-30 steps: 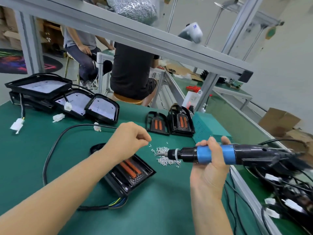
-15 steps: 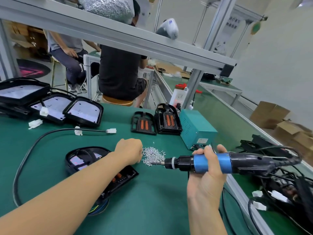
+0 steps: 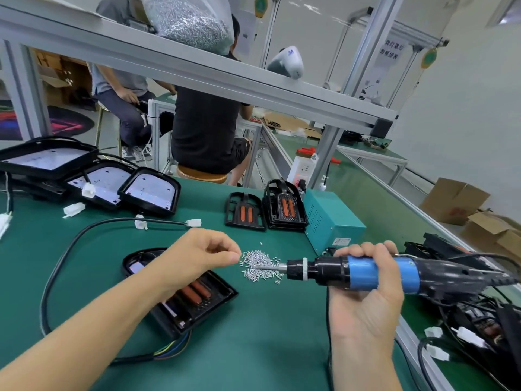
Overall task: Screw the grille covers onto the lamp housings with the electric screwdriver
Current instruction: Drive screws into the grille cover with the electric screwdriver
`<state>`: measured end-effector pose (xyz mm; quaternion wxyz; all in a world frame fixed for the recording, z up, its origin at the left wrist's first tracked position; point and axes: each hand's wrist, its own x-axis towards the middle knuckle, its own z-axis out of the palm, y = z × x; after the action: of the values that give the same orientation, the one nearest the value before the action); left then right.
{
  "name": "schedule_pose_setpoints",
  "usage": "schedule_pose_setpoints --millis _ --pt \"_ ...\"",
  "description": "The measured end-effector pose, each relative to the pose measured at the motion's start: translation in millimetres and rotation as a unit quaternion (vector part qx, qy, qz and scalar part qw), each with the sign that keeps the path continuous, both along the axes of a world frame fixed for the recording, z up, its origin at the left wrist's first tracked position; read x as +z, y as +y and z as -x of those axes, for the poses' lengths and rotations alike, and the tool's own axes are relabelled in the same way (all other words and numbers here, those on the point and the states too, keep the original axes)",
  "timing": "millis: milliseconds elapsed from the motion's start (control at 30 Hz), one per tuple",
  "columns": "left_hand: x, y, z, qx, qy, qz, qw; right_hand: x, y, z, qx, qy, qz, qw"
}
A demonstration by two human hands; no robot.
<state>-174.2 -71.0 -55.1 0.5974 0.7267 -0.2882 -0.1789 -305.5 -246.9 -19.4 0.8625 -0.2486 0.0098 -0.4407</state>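
Mid-frame, our left hand (image 3: 203, 256) pinches at the screws (image 3: 260, 265); we take one cleanly while our right hand (image 3: 366, 300) grips the screwdriver (image 3: 366, 273) steady.

Shiny metal screws (image 3: 260, 265), matt table (image 3: 253, 348)

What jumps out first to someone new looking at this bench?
The blue-and-black electric screwdriver, gripped sideways in the right hand at centre right, its bit over a pile of small silver screws on the green mat. The left hand pinches at that pile's left edge, above a black lamp housing with orange bars.
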Motion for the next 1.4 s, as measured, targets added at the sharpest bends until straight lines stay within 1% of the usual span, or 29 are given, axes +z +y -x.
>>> schedule_pose_setpoints --millis 67,200,333,633,967,1033,1133,1167,1267,1400 --pt "-0.2 15.5 14.5 0.009 0.041 0.052 0.998 6.2 5.8 0.7 0.020 -0.017 0.007 1.000" --pt "-0.5 35.6 34.6 0.046 0.096 0.134 0.985 16.5 24.6 -2.9 0.064 -0.037 0.020 0.997" --pt "3.5 49.2 43.5 0.058 0.096 0.175 0.978 21.9 42.8 -9.1 0.078 -0.034 0.049 0.995" --pt "6.0 65.1 46.7 0.069 0.070 0.185 0.978 24.8 64.0 -16.2 0.100 -0.016 0.054 0.993" --pt "2.8 79.5 44.6 0.066 0.049 0.156 0.984 22.7 72.1 -23.7 0.115 -0.007 0.069 0.991" --pt "-1.8 84.7 39.7 0.095 0.017 0.121 0.988 18.3 72.9 -25.5 0.120 0.003 0.078 0.990" --pt "-13.6 90.8 33.7 0.159 -0.091 -0.027 0.983 4.9 76.5 -27.8 0.109 0.047 0.120 0.986" --pt "-18.4 91.5 34.4 0.160 -0.117 -0.066 0.978 -0.8 78.1 -28.1 0.101 0.063 0.136 0.984" --pt "-29.0 91.1 39.4 0.148 -0.177 -0.126 0.965 -15.6 81.5 -29.6 0.100 0.095 0.178 0.974" --pt "-26.4 92.6 41.9 0.137 -0.274 -0.202 0.930 -24.3 84.5 -31.1 0.104 0.110 0.228 0.962"
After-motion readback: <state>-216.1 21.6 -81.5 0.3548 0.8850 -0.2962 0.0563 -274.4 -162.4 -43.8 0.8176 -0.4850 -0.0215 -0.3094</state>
